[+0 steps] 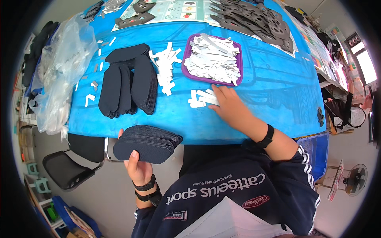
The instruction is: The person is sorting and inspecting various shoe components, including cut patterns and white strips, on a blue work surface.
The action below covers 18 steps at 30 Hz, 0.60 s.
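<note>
My left hand (137, 166) grips a stack of dark navy, rounded oblong fabric pads (145, 144), held just off the table's near edge, thumb on the front face. My right hand (230, 105) rests on a few loose white strips (198, 99) on the blue-covered table. Its thumb and fingers are apart at the strips' right ends. Just beyond it stands a purple tray (190, 76) heaped with white strips (214, 57). More stacks of the same dark pads (145, 85) lie left of centre, with a loose pile of white strips (166, 67) beside them.
Crumpled clear plastic bags (63, 71) hang over the table's left edge. Dark grey cut-out pieces (258, 23) are piled at the far right, with more (135, 20) at the far left. Below the left edge stands a black chair (71, 168); a blue crate (315, 154) is at right.
</note>
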Motion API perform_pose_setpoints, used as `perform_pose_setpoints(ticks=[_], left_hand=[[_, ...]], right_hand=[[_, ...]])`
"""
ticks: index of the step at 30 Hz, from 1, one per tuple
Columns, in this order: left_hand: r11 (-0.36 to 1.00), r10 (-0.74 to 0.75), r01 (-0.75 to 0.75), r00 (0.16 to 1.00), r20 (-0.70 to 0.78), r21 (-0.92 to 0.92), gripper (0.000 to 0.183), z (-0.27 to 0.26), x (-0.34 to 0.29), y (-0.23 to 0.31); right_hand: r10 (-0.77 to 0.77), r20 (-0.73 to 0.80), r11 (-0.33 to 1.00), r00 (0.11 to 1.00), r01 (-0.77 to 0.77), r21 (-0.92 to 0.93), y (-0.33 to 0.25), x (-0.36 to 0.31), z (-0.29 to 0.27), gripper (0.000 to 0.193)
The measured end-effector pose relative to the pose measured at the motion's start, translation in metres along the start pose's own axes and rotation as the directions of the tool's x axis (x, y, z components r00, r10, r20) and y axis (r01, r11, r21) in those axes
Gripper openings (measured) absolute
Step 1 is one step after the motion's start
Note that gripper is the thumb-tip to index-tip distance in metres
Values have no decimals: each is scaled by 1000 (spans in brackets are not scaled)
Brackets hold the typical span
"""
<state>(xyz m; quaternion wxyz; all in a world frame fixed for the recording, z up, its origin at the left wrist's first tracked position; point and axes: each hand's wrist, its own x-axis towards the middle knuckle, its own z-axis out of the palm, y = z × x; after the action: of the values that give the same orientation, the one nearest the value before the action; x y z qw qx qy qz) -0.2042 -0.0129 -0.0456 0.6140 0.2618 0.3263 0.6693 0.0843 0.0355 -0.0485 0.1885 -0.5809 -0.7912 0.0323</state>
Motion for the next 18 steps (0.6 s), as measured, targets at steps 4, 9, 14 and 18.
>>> perform_pose_setpoints(ticks=[4, 9, 14, 18], left_hand=[[1000, -9, 9, 1000, -4, -14, 72, -1, -2, -3], [1000, 4, -4, 999, -41, 7, 73, -5, -5, 1], [999, 4, -3, 999, -44, 38, 74, -2, -2, 3], [998, -5, 6, 1000, -30, 55, 74, 4, -2, 4]], right_hand=[[-54, -8, 988, 999, 54, 145, 5, 2, 5, 40], [-171, 235, 979, 957, 192, -71, 1, 1, -6, 24], [-85, 90, 948, 992, 53, 313, -19, 36, -37, 23], [-42, -134, 919, 990, 91, 384, -30, 107, -37, 31]])
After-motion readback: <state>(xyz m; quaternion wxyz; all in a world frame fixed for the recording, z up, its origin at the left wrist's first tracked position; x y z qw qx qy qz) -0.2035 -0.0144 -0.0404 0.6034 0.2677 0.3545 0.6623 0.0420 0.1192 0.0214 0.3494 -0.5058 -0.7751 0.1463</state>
